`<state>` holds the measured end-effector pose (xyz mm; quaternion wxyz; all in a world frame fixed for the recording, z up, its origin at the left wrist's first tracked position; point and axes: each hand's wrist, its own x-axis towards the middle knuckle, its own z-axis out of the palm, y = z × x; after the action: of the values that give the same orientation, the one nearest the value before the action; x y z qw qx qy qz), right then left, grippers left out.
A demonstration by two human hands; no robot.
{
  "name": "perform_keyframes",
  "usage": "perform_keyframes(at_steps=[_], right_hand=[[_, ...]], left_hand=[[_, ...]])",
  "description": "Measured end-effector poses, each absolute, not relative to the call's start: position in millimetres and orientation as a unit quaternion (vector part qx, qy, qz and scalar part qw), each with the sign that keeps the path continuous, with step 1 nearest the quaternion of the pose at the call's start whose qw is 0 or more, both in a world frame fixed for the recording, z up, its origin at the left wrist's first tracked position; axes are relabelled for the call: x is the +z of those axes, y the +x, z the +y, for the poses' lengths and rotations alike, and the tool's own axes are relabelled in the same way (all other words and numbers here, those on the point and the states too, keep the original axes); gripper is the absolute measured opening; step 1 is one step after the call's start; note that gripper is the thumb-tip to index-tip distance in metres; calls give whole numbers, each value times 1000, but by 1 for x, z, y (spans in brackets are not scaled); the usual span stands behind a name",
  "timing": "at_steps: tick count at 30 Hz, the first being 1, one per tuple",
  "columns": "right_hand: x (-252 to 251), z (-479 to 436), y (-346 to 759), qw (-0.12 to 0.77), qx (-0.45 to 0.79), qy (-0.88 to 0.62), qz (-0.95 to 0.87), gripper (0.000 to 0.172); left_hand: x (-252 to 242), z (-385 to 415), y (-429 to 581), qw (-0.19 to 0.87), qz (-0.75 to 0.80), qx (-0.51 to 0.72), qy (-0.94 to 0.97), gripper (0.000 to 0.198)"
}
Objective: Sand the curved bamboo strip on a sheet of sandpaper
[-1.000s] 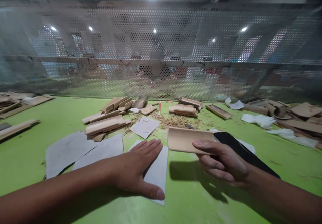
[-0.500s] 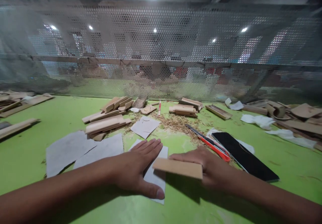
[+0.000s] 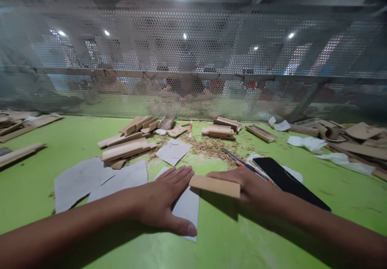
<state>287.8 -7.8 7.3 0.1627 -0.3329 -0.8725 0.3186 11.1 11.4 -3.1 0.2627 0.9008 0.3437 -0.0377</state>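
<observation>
My left hand [image 3: 163, 200] lies flat with fingers stretched and thumb apart, pressing on a sheet of pale paper [image 3: 186, 210]. Much of that sheet is hidden beneath the hand. My right hand [image 3: 246, 184] grips a flat tan strip that looks like bamboo [image 3: 215, 185], held tilted by its right end. The strip's left end hangs over the paper's right edge, close to my left fingertips; whether it touches the sheet I cannot tell. Behind my right hand lies a utility knife [image 3: 246, 165] with a red handle, partly covered by the hand.
A black phone [image 3: 290, 182] rests right of my right hand. Torn paper sheets [image 3: 81, 180] lie at left. Curved bamboo pieces [image 3: 127, 150] and shavings [image 3: 208, 146] spread behind my hands, with more pieces [image 3: 363, 140] far right. A perforated metal screen [image 3: 187, 59] borders the green table [image 3: 127, 249].
My right hand has moved the bamboo strip slightly away from me, and it now covers more of the knife's handle. My left hand stays flat on the paper.
</observation>
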Motion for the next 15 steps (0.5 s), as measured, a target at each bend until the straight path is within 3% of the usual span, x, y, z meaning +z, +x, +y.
perform_keyframes(at_steps=[5,15], right_hand=[[11,-7,285,151,405,-323,-842,23],[17,-11,280,186,391,-362,-825,32]], left_hand=[[1,10,12,264,342,-46,901,127],[6,10,15,253,353,-61,899,126]])
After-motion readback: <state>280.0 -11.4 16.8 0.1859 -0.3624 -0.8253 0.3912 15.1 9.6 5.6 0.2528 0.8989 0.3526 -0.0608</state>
